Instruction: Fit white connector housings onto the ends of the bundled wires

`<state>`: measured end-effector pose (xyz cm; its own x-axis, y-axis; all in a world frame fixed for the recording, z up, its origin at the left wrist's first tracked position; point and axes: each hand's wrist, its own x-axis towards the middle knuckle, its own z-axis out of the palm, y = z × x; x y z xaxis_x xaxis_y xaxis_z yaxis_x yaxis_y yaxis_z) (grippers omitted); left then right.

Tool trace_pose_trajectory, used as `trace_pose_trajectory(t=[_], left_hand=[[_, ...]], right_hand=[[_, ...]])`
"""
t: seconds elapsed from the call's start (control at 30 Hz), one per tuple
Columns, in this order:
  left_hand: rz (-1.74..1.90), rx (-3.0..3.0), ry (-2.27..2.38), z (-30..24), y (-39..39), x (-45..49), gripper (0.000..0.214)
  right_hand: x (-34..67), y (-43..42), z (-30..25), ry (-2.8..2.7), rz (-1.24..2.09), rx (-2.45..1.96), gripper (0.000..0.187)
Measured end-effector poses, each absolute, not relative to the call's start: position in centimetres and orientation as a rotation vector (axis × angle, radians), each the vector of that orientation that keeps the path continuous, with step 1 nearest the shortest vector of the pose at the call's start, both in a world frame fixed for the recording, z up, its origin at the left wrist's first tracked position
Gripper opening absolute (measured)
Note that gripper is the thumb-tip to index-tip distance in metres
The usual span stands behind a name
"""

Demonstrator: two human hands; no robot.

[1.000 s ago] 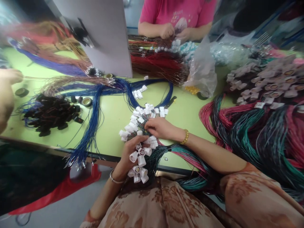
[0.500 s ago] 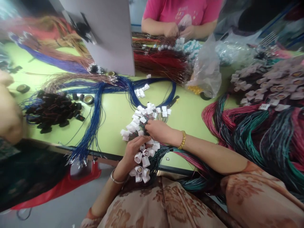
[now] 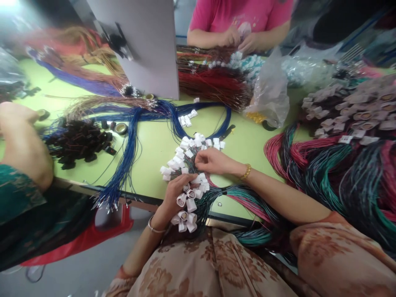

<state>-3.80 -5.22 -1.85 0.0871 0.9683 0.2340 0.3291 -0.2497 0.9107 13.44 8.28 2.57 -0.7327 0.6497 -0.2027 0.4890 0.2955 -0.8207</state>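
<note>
My left hand [image 3: 173,194] is closed around a bunch of wires tipped with white plastic connectors [image 3: 185,206] at the near edge of the green table [image 3: 148,144]. My right hand [image 3: 213,161] is pinched on the same bunch a little farther out, among more white connectors [image 3: 185,150]. The green, pink and dark wires [image 3: 244,198] of this bunch trail right, under my right forearm and off the table edge.
Blue wires [image 3: 126,144] drape over the near edge at left, beside a pile of black connectors [image 3: 77,142] and tape rolls [image 3: 120,128]. A grey panel [image 3: 145,45] stands behind. Red wires [image 3: 213,84], a plastic bag [image 3: 269,99] and heaps of harnesses [image 3: 340,165] fill the right. A person in pink [image 3: 238,24] works opposite; another person's arm [image 3: 24,144] is at left.
My right hand has shifted slightly outward along the bunch and pinches it; my left hand keeps its grip. The view has drifted, and the arm at left has come further in.
</note>
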Motion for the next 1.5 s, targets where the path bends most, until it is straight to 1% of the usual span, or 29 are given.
trace_pose_trajectory(t=[0.07,0.13,0.27,0.4,0.53,0.6,0.7,0.8,0.9,1.1,1.2,1.27,1.33,1.4,1.5], left_hand=[[1.206,1.644,1.291,-1.8,-5.2,-3.7,0.024],[1.242,1.596,1.274,-1.7,-5.2,-3.5,0.025],[1.342,1.433,1.263,-1.6,-5.0,-3.2,0.03],[1.375,1.305,1.305,-2.0,-4.2,-3.1,0.029],[1.383,1.2,1.288,-2.2,-3.6,-3.1,0.031],[1.393,1.164,1.289,-2.0,-3.4,-3.1,0.032],[1.389,1.142,1.309,-1.4,-3.3,-3.1,0.033],[1.366,1.114,1.342,-1.1,-3.2,-3.1,0.036],[1.359,1.064,1.34,-1.0,-3.1,-2.9,0.038],[1.372,1.032,1.328,-1.1,-3.1,-2.8,0.036],[1.377,0.999,1.294,-1.2,-3.1,-2.7,0.037],[1.383,0.977,1.274,-1.2,-3.2,-2.7,0.037],[1.394,0.968,1.268,-1.2,-3.2,-2.6,0.037],[1.391,0.988,1.28,-1.0,-3.2,-2.6,0.035],[1.393,1.036,1.299,-0.7,-3.1,-2.6,0.032]], right_hand=[[14.1,8.3,2.5,-2.009,1.745,-1.076,0.009],[14.6,8.2,2.4,-1.659,1.937,-1.063,0.017],[15.1,7.9,2.5,-1.303,2.044,-0.983,0.033],[15.4,7.2,2.8,-1.158,2.149,-0.909,0.036],[15.3,6.2,3.4,-1.206,2.131,-0.838,0.032],[15.1,5.6,3.7,-1.325,2.044,-0.814,0.029],[14.7,4.8,4.1,-1.517,1.855,-0.821,0.018],[14.5,4.4,4.1,-1.592,1.728,-0.845,0.01],[14.5,4.5,3.9,-1.551,1.798,-0.827,0.015],[14.9,5.3,3.3,-1.29,1.984,-0.788,0.027],[14.9,5.2,3.4,-1.339,1.984,-0.822,0.027],[14.9,5.0,3.6,-1.442,1.914,-0.857,0.023],[14.9,4.8,3.8,-1.603,1.736,-0.885,0.015],[14.8,4.6,4.0,-1.816,1.425,-0.858,0.009],[14.7,4.4,4.0,-2.069,0.967,-0.683,0.013]])
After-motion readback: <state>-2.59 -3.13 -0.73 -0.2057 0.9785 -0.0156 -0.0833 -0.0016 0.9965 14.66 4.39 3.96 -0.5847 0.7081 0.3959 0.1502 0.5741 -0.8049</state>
